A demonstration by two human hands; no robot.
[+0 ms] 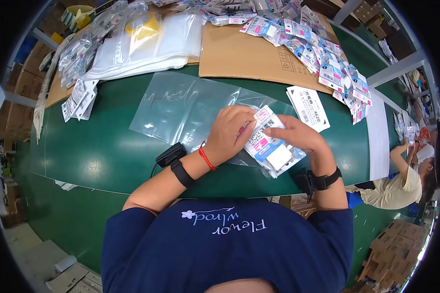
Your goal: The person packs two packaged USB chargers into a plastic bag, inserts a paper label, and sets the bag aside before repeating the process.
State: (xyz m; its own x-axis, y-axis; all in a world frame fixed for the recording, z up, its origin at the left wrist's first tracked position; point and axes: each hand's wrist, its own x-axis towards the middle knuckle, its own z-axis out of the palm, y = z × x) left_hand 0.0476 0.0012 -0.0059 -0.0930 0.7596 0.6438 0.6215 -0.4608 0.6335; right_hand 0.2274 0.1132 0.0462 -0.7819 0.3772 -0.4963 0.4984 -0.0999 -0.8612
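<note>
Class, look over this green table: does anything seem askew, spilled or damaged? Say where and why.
Only untidiness: at far right, heaped packets straggle past the cardboard sheet, and at left, white cards lie unevenly fanned. The held packets between left hand and right hand show no clear damage.

On my feed I see the left hand (231, 129) and right hand (300, 134) gripping white-and-blue packaging (264, 145) above the green table (93, 158), a clear plastic bag (168, 105) lying partly beneath, white cards (312, 108) just beyond the right hand.
</note>
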